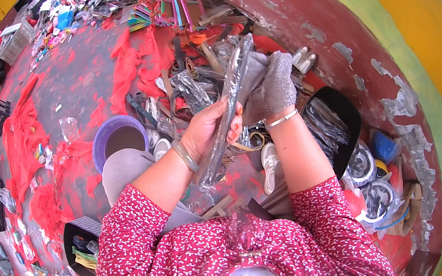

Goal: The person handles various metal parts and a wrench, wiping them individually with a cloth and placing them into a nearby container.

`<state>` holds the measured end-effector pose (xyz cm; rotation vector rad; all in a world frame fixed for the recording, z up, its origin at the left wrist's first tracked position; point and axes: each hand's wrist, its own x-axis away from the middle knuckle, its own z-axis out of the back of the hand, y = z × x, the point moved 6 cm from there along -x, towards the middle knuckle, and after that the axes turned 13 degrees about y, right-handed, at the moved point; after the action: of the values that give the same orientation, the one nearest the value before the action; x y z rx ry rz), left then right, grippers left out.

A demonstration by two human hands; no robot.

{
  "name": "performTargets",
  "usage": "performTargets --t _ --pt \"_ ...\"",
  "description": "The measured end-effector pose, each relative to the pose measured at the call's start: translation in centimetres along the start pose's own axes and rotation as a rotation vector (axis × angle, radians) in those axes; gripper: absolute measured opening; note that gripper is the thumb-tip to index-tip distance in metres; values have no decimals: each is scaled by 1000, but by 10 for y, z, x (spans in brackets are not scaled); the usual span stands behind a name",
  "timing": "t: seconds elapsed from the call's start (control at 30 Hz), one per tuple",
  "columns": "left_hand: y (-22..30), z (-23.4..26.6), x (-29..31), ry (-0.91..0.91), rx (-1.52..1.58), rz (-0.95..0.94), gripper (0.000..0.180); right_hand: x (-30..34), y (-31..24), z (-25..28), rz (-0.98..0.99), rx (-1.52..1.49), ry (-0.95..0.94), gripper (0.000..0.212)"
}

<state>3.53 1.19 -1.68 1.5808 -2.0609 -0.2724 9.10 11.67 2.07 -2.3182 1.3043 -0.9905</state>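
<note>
1. Peeling wall [363, 36] curves along the right; red-flecked floor [77, 92] spreads beyond the bucket [98, 146].
2. Long, shiny, clear-wrapped, a packet [231, 90] slants above clutter [192, 90].
3. Left hand [204, 129] grasps it; gloved right hand [274, 86]: grip unclear.

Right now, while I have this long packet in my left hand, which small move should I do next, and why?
I would probably steady the upper part of the packet with the gloved right hand. The left hand holds it near the middle, both ends stick out, and the glove is close by; whether it already grips, I cannot tell.
</note>
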Motion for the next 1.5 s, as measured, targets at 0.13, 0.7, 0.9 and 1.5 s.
performTargets --t 0.13,0.7,0.9,1.5 --pt "-5 1 -1 -97 72 122 40 22 16 -27 -14 148 -166 34" --pt "2 11 -1 187 -1016 -241 33 -23 -62 45 345 -233 30 14" --pt "-7 11 -8 142 -893 -279 27 -16 -61 40 320 -193 9 11" --pt "-3 31 -20 404 -971 -410 22 10 -8 14 164 28 45 9"
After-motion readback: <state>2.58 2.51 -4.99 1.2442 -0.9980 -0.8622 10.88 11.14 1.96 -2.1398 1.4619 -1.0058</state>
